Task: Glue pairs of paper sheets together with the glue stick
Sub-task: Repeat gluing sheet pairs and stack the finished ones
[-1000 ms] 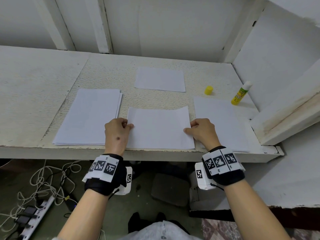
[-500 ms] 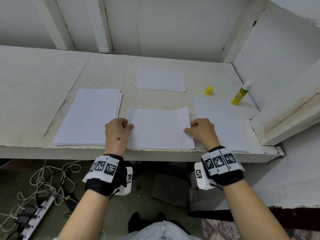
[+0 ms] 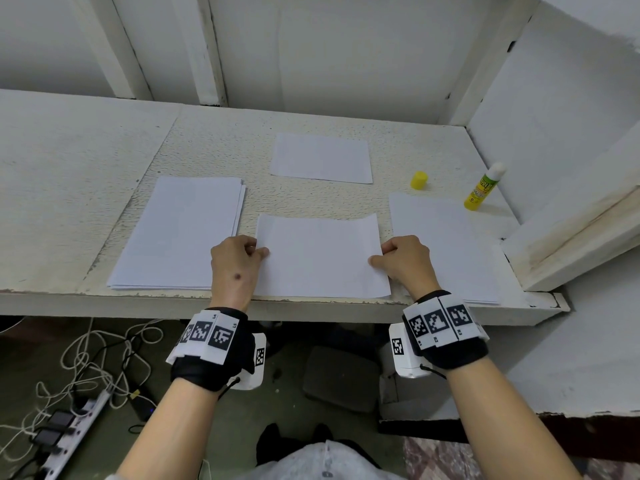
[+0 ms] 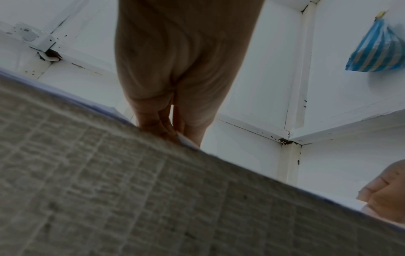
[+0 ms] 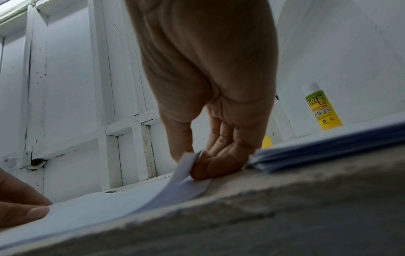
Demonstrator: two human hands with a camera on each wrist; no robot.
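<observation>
Yellow "WASHABLE" glue stick point(image 5: 322, 108) uncapped; left hand point(image 3: 235, 266), right hand point(image 3: 407, 263) both pinching sheet point(image 3: 320, 256).

We look at a plain utility corner or storage nook, more makeshift workspace than office. The worn white shelf point(image 3: 104, 140) that serves as our bench has a chipped, flaking front edge and a rough textured top. White painted wooden framing point(image 3: 207, 46) and panels close it in behind and at the right. Beneath, on a bare dark floor, lie tangled white cables point(image 3: 97, 362) and a power strip point(image 3: 65, 431) with adapters plugged in. A blue striped plastic bag point(image 4: 377, 48) hangs on the wall.
</observation>
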